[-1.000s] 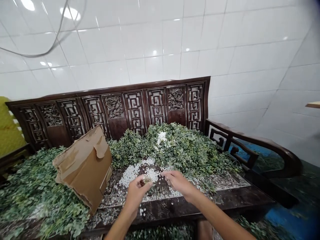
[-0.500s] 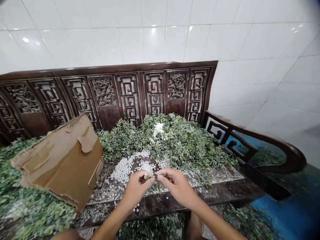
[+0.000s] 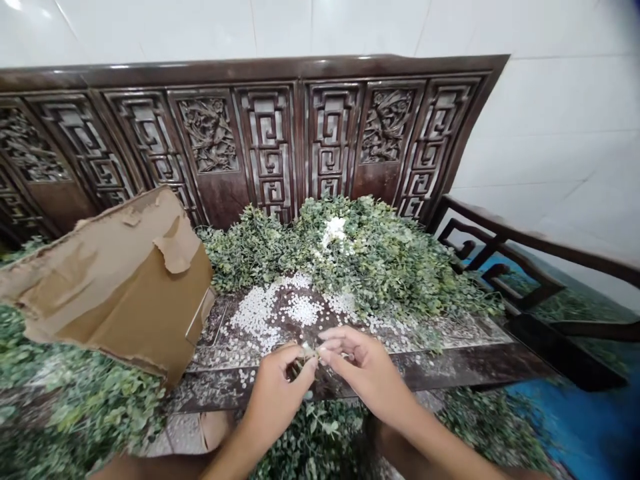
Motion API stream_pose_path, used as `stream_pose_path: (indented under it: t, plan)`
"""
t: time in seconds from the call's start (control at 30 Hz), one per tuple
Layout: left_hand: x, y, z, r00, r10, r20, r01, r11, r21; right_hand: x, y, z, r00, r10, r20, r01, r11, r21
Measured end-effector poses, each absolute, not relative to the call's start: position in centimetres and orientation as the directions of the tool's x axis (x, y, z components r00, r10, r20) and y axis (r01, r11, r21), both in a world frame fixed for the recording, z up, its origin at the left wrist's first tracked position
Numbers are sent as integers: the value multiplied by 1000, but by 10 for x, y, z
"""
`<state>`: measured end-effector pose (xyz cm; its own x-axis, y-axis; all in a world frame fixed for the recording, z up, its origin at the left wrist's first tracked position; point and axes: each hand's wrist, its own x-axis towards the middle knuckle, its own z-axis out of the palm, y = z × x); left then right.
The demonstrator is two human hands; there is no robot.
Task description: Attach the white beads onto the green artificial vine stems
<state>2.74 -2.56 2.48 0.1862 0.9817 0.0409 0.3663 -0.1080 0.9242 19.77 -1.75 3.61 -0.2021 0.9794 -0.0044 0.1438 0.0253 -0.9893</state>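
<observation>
Torn cardboard (image 3: 130,293) leans approx. 10 o'clock of hands; white discs (image 3: 257,313) scattered at 11. L hand (image 3: 283,390), thumb & fingers nearly closed, pinches small green sprig (image 3: 309,352) above bench (image 3: 475,367) front edge, mid-clock. R hand (image 3: 367,373), fingers curled, thumb & fingertips nipping sprig's other end. Leafy heap (image 3: 400,267) at 1, armrest (image 3: 555,245) approx. 2.

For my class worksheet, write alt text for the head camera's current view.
A person's left hand holds a small green piece, the right hand close against it, at a carved wooden bench. Small white bits lie scattered on it, with torn cardboard to the left and heaped leaves behind.
</observation>
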Motion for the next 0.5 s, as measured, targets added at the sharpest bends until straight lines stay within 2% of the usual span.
stream_pose_path:
  t: [0.27,0.5]
  plan:
    - [18,-25,19,144,986,79,445,-136,885,184,-10,34,-247,964,101,307,177,-935]
    - [13,-24,17,114,993,36,480,-87,873,181,-8,36,-287,958,23,312,116,-943]
